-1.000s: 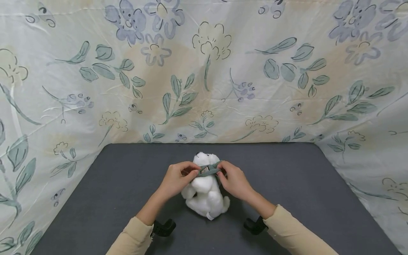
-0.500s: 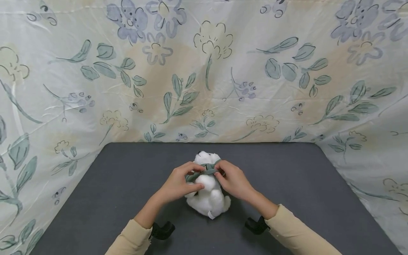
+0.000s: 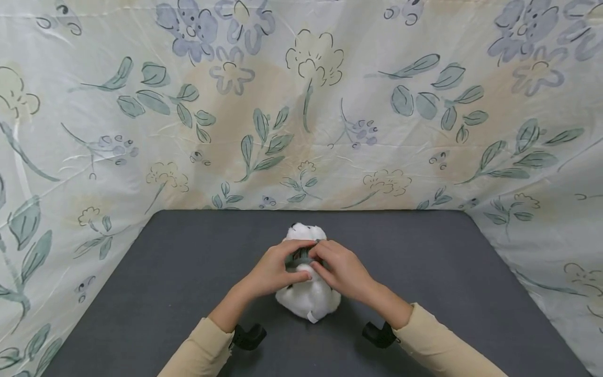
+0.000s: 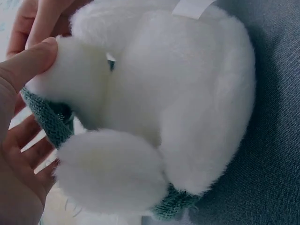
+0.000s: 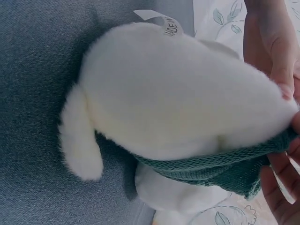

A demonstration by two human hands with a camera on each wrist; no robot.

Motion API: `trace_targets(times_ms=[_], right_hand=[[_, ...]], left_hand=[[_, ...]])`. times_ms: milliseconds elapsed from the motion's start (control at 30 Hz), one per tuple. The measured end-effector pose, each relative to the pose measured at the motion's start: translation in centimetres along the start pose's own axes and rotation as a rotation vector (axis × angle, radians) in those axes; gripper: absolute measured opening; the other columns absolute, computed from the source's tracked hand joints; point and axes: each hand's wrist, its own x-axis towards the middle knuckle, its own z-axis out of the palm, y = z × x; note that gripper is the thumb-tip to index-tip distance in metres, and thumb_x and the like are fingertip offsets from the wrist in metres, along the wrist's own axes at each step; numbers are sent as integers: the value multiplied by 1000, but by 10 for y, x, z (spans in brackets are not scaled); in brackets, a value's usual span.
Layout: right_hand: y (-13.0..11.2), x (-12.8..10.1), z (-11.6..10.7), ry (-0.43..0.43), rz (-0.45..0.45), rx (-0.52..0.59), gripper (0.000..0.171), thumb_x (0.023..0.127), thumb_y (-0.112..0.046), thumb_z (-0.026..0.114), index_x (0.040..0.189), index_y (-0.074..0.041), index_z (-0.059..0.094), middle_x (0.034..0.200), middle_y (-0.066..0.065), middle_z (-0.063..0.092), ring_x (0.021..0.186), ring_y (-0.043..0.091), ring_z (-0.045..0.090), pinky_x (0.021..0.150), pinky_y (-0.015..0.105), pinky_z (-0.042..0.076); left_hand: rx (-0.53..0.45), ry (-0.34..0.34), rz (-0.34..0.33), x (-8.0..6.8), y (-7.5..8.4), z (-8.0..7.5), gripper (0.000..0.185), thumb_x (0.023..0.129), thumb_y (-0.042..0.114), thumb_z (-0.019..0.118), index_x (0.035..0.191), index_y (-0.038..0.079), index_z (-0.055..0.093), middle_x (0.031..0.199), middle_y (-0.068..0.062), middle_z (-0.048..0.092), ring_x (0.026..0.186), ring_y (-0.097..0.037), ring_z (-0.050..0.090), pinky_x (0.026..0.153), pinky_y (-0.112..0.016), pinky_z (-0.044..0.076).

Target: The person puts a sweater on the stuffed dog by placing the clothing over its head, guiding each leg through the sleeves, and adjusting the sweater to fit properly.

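A white plush toy animal [image 3: 303,303] sits in the middle of the table, a green knitted garment [image 3: 297,258] around its upper body. My left hand [image 3: 270,269] spans it from the left: the thumb [image 4: 35,63] rests on a white limb, while the fairly straight fingers reach behind the garment. From the other side my right hand [image 3: 346,269] pinches the garment's edge just below the toy's head; its fingertips are partly hidden in the right wrist view. That view also shows a stubby tail [image 5: 79,136] and a white sewn-in tag [image 5: 172,27]. Hands cover much of the chest.
The table [image 3: 198,246] has a dark grey surface. Behind it and along both sides hangs a floral cloth [image 3: 330,157]. Black wrist-camera mounts [image 3: 249,336] stick out below the beige sleeves [image 3: 200,348].
My left fingers have let go of the garment's near edge, spread apart and slid right toward the right hand. The right hand stays at the garment, slightly more to the left.
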Motion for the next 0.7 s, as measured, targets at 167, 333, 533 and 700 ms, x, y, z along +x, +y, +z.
trace_targets(times_ms=[167,333,533,700], right_hand=[[1,-3,0,34,-38,-5,10,84,-12,67,91,-16,61,86,-8,56,74,5,47,62,19,41],[0,-5,0,71,-62,-22,12,80,-13,71,88,-16,62,85,-7,57,71,6,47,61,18,40],[-1,-8,-1,82,-56,-26,16,77,-11,74,85,-15,62,81,-7,55,68,9,49,60,17,40],[4,-12,0,60,2,7,21,77,-11,75,91,-13,59,87,-4,54,75,9,53,64,19,46]], left_hand=[[16,33,-21,3,1,3,53,79,29,73,128,19,53,120,4,59,103,-10,57,79,-30,49],[79,115,10,5,0,7,39,77,25,75,113,15,63,105,2,65,90,-10,60,72,-27,50],[156,185,43,7,-2,13,28,73,22,78,97,16,66,94,4,65,80,-8,59,66,-22,48],[146,195,54,8,-2,15,27,72,25,79,94,17,65,90,6,65,76,-7,56,64,-22,47]])
